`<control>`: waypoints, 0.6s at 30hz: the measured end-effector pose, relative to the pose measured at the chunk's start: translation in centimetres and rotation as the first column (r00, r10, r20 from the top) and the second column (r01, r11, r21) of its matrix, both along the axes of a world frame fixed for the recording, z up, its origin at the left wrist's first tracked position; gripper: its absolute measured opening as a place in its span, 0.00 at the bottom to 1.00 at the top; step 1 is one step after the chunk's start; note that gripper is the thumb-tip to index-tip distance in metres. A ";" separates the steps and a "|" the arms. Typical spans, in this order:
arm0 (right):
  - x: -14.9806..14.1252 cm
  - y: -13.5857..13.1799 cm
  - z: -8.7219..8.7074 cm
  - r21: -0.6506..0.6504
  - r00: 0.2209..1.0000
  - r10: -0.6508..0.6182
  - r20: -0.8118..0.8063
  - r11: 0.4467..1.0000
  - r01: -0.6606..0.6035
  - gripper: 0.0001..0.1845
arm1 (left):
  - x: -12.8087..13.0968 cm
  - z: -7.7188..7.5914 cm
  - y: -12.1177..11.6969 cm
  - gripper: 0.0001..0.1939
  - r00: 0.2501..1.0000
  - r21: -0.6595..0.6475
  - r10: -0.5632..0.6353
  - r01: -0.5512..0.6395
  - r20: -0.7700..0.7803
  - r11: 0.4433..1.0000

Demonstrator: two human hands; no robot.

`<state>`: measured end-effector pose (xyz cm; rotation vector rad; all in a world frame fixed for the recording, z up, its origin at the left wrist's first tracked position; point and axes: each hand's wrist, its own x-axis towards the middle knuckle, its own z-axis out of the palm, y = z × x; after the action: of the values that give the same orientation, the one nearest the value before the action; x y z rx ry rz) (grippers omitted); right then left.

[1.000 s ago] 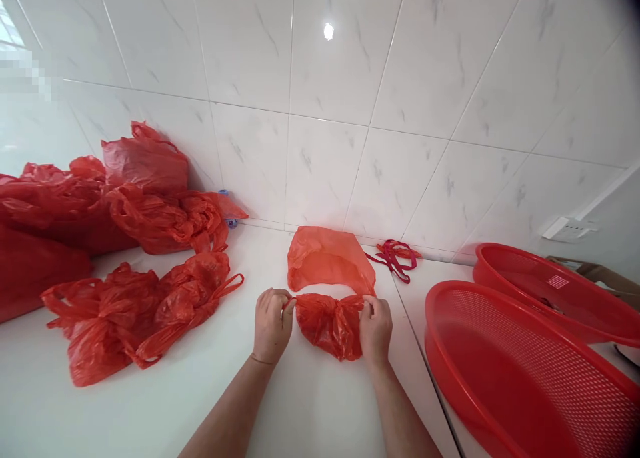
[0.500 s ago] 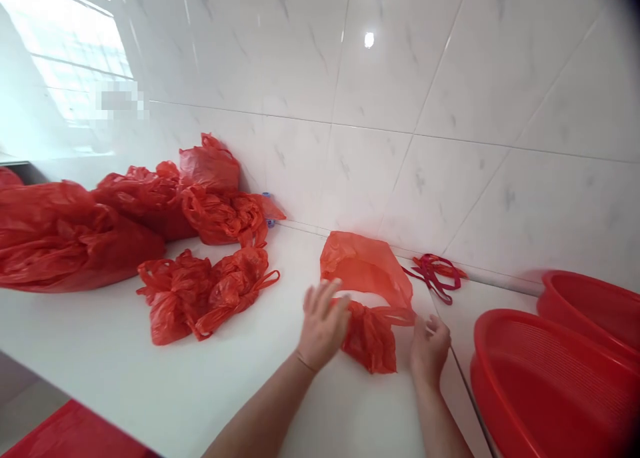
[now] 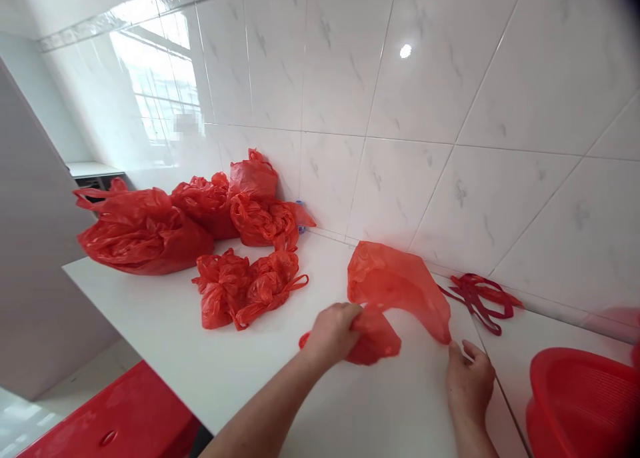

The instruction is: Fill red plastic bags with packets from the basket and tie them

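A thin red plastic bag (image 3: 400, 271) is spread open on the white counter near the tiled wall. My right hand (image 3: 470, 378) pinches its lower right corner between the fingertips. A crumpled red plastic piece (image 3: 375, 341) lies just in front, under my left hand (image 3: 334, 331). The fingers of that hand are closed on its upper edge, and a small red bit sticks out left of the wrist. Whether this piece and the spread bag are one bag, I cannot tell.
Knotted red bags (image 3: 250, 288) lie to the left, with fuller red bags (image 3: 145, 235) behind them. Dark red straps (image 3: 480, 298) rest by the wall. A red plastic basket (image 3: 585, 391) stands at right; a red stool (image 3: 115, 418) is below the counter (image 3: 165, 311).
My left hand has gone from open, fingers spread, to closed on the crumpled red plastic. My right hand has drawn the bag's corner rightward. The view has swung, showing more at left.
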<state>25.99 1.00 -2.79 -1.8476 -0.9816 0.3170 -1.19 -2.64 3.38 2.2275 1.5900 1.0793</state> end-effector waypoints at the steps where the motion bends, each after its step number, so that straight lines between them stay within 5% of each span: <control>1: 0.0 0.0 0.0 -0.006 1.000 0.001 -0.003 1.000 -0.001 0.29 | -1.3 0.9 -0.1 0.15 0.997 0.048 0.078 -0.078 0.003 0.996; 4: -0.2 0.0 0.2 -0.012 1.000 0.007 -0.012 1.000 -0.007 0.29 | -5.7 3.7 -0.2 0.17 0.961 0.163 0.277 -0.275 0.010 0.948; 8: -0.4 -0.1 0.5 -0.032 0.999 0.017 -0.045 0.999 -0.018 0.29 | -11.5 6.2 -0.1 0.18 0.856 0.327 0.517 -0.495 0.021 0.805; 11: -0.4 -0.2 0.7 -0.053 0.998 0.027 -0.059 0.998 -0.031 0.29 | -14.7 5.9 -0.3 0.18 0.778 0.337 0.628 -0.589 -0.010 0.735; 16: 0.0 -0.2 0.6 -0.103 0.999 0.044 -0.023 0.994 -0.046 0.28 | -17.3 3.2 -1.3 0.29 0.780 0.132 0.583 -0.569 -0.226 0.812; 18: 0.1 -0.1 0.4 -0.114 0.999 0.050 -0.002 0.992 -0.050 0.28 | -18.3 2.9 -1.9 0.32 0.747 0.213 0.638 -0.604 -0.185 0.768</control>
<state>26.05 0.89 -2.34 -1.9283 -1.0294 0.4103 -19.54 -4.53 6.23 2.0003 2.5699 1.1036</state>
